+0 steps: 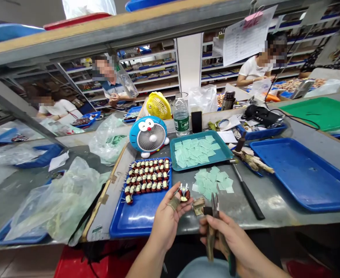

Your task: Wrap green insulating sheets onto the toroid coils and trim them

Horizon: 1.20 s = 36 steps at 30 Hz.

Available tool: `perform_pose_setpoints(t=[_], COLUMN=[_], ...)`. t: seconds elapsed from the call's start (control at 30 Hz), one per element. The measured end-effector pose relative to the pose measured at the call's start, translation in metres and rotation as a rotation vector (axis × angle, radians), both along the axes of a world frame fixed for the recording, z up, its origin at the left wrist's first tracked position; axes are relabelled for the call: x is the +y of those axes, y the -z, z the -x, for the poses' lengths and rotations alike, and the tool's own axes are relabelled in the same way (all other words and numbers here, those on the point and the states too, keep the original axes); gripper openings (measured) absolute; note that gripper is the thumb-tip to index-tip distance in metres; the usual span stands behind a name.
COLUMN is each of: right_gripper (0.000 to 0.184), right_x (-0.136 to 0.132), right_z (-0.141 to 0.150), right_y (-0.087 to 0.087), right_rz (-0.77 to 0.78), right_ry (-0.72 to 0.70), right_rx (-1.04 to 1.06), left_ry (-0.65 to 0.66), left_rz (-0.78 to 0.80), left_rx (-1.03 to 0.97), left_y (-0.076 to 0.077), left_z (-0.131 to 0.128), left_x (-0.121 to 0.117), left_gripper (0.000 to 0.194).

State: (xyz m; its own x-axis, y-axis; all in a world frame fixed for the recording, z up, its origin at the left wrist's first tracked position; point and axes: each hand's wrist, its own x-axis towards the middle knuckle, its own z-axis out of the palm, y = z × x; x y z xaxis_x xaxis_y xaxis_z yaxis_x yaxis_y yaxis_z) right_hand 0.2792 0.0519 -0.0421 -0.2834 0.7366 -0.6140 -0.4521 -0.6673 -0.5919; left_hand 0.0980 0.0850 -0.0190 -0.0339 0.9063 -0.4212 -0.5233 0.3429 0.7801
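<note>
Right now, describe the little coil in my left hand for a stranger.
On the grey workbench, find the blue tray with rows of small coils. Beside it, your left hand holds one more coil, dark red and cream with wire leads. Unlike the rest, it is off the tray, close to the pliers in your right hand.

Workshop interior: metal shelving units [146, 69] holding blue trays line the far side, a white pillar [189, 61] between them. A grey overhead shelf [71, 42] with wooden edging runs above the table [276, 220].
</note>
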Motion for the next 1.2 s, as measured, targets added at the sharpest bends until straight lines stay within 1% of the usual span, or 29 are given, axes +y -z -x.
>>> perform_pose_setpoints(t=[0.07, 0.17, 0.3, 0.37, 0.57, 0.7, 0.77, 0.9, 1.07, 1.13, 1.2], right_gripper=[0.034, 0.040, 0.056, 0.060, 0.054, 0.058, 0.061, 0.067, 0.071, 0.067, 0.059], right_x=[-0.009, -0.019, -0.025, -0.026, -0.025, -0.026, -0.027, -0.025, -0.023, -0.023, -0.022], right_z=[-0.004, -0.006, -0.006, -0.007, -0.011, -0.011, -0.012, -0.017, -0.019, -0.017, -0.016], right_y=[0.009, 0.018, 0.018, 0.018, 0.025, 0.035, 0.041, 0.050, 0.049, 0.046, 0.045], right_rz=[0.028, 0.006, -0.009, 0.010, -0.030, -0.050, -0.112, -0.247, -0.297, -0.319, -0.335], right_ry=[-0.058, -0.103, -0.106, -0.124, -0.263, -0.259, -0.307, -0.446, -0.521, -0.556, -0.552], right_rx=[0.028, 0.087, 0.083, 0.080, 0.112, 0.115, 0.113, 0.115, 0.132, 0.134, 0.136], left_ry=[-0.022, -0.034, -0.026, -0.033, -0.066, -0.078, -0.065, -0.030, -0.055, -0.064, -0.083], left_rz=[-0.019, -0.046, -0.081, -0.097, -0.133, -0.191, -0.219, -0.230, -0.198, -0.182, -0.152], left_rx=[-0.022, -0.037, -0.017, 0.011, 0.047, 0.104, 0.134, 0.162, 0.195, 0.182, 0.099], left_y=[-0.001, -0.001, 0.001, 0.001, 0.006, 0.009, 0.008, 0.002, -0.003, -0.004, -0.005], left_z=[0.003, 0.006, 0.009, 0.010, 0.011, 0.013, 0.014, 0.014, 0.016, 0.017, 0.019], left_x=[0.002, 0.004, 0.005, 0.005, 0.003, 0.003, 0.003, 0.002, -0.001, -0.001, -0.001], left_gripper=[0.056, 0.053, 0.056, 0.058, 0.052, 0.044, 0.044, 0.052, 0.045, 0.045, 0.045])
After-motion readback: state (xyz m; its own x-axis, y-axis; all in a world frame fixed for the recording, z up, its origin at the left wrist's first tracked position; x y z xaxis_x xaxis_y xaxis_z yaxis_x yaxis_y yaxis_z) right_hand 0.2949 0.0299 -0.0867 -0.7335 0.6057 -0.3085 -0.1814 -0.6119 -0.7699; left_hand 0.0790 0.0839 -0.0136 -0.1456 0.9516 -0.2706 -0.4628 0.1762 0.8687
